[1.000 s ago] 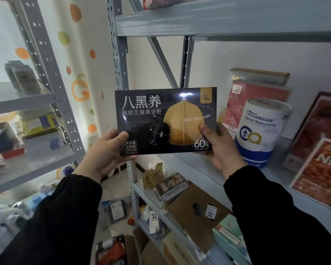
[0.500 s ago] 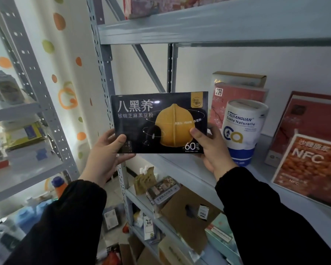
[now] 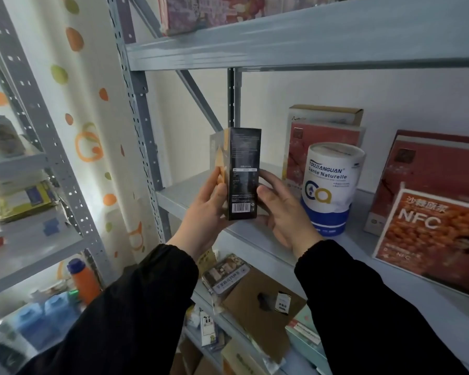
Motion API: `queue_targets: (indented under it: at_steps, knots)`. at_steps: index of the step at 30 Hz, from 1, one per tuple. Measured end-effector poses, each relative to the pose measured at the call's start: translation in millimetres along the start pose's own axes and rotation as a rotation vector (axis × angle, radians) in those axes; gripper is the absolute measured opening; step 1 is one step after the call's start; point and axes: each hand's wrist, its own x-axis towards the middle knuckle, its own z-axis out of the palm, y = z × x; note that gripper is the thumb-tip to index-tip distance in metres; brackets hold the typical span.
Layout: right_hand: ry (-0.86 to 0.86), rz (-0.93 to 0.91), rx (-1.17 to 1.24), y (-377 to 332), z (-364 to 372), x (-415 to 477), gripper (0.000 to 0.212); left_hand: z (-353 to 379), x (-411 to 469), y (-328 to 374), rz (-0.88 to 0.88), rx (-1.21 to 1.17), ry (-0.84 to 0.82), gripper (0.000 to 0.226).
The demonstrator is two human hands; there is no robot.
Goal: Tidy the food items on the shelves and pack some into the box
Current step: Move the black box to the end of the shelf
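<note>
I am holding the black box (image 3: 244, 171) upright near the front left corner of the shelf (image 3: 182, 190), its barcoded narrow side facing me. My left hand (image 3: 203, 212) is gripping its left face and my right hand (image 3: 282, 212) is clasping its right side. A white canister (image 3: 331, 185) is standing just beside my right hand.

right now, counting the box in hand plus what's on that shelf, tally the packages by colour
black box: 1
white canister: 1
red boxes: 2
orange NFC box: 1
brown-topped box: 1
total: 6
</note>
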Motion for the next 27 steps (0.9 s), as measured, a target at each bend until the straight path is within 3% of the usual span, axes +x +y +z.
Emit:
queue_targets:
  at_steps: [4,6,9,11,14,16,17,19,21,24,27]
  knots:
    - [-0.008,0.014,-0.041,-1,1,0,0.032,-5,-8,4,-0.013,0.042,-0.003,0.052]
    - [-0.046,0.037,-0.059,2,0,0,0.040,-8,-12,6,0.017,0.139,0.021,0.052]
    - [-0.154,0.083,-0.211,11,1,0,0.059,-13,-15,6,0.126,0.471,0.095,0.070]
    - [-0.218,0.107,-0.336,11,3,-4,0.066,-12,-19,7,0.211,0.554,0.208,0.061]
    - [-0.299,0.134,-0.522,9,5,-9,0.055,-29,-30,9,0.249,0.551,0.348,0.041]
    - [-0.217,0.145,-0.639,9,3,-7,0.052,-57,-35,12,0.263,0.520,0.447,0.025]
    - [-0.126,0.158,-0.674,8,1,-5,0.061,-73,-37,15,0.257,0.477,0.489,0.024]
    - [0.030,0.197,-0.652,7,0,-2,0.086,-101,-41,24,0.244,0.272,0.467,0.028]
    - [0.041,0.216,-0.525,9,1,-1,0.095,-118,-44,30,0.207,0.067,0.398,0.022]
    - [-0.037,0.175,-0.208,14,1,0,0.074,-127,-42,34,0.126,-0.126,0.382,0.016]
    - [0.072,0.053,-0.134,11,8,-1,0.046,-118,-28,39,0.159,0.085,0.397,0.032]
